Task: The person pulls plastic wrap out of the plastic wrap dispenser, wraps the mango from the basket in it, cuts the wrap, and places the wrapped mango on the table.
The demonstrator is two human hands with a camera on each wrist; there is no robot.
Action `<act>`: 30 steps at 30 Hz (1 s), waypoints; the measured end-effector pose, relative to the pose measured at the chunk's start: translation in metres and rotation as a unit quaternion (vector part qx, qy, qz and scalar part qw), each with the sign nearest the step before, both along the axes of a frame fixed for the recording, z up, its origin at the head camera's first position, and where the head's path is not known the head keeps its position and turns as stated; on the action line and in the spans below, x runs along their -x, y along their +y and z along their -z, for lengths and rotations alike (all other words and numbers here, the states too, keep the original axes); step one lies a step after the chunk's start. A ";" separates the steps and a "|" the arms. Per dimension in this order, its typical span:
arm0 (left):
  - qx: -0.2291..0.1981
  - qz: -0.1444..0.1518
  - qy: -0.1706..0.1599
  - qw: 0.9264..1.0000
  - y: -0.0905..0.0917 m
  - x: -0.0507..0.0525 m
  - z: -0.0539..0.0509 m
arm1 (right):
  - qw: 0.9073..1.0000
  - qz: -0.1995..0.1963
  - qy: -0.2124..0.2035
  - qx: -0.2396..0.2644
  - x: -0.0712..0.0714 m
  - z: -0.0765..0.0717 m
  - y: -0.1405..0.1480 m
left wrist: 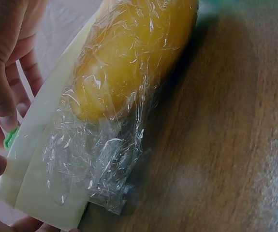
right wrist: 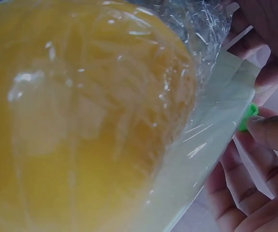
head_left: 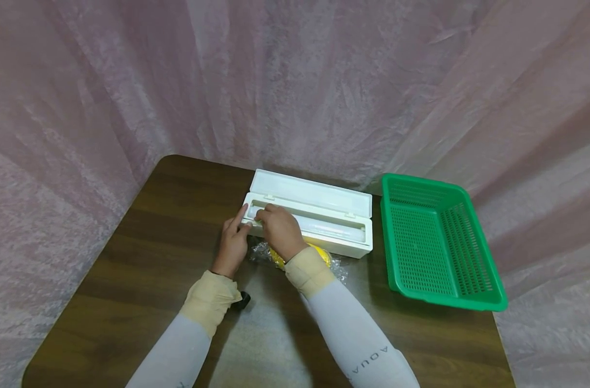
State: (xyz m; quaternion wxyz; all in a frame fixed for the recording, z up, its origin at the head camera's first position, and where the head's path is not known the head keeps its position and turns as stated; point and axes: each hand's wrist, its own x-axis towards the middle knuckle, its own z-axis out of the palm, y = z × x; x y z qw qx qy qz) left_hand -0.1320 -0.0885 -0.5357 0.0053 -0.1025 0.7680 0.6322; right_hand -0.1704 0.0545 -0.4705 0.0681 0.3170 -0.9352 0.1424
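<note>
A long white cling film dispenser lies on the table, its lid folded back and a roll of film inside. At the box's left end, my left hand grips the corner, thumb at the front edge. My right hand reaches over the box and pinches a small green slider at its front edge. Against the front side rests a yellow fruit covered in clear, crinkled film; its exact kind is unclear. In the head view, the right forearm partly hides it.
To the right of the dispenser stands a green plastic basket with perforated sides. A small black object shows beside the left cuff. Behind the wooden table hangs a pinkish curtain.
</note>
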 end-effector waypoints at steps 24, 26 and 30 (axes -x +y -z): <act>-0.012 -0.003 -0.002 1.000 0.001 0.001 -0.001 | 1.000 0.011 -0.007 0.015 -0.002 0.003 0.012; -0.012 -0.002 -0.003 1.000 0.001 0.001 -0.001 | 1.000 0.011 -0.004 0.019 -0.003 0.002 0.013; -0.009 0.000 -0.005 1.000 -0.001 0.000 -0.001 | 1.000 0.012 -0.001 0.022 -0.004 0.003 0.015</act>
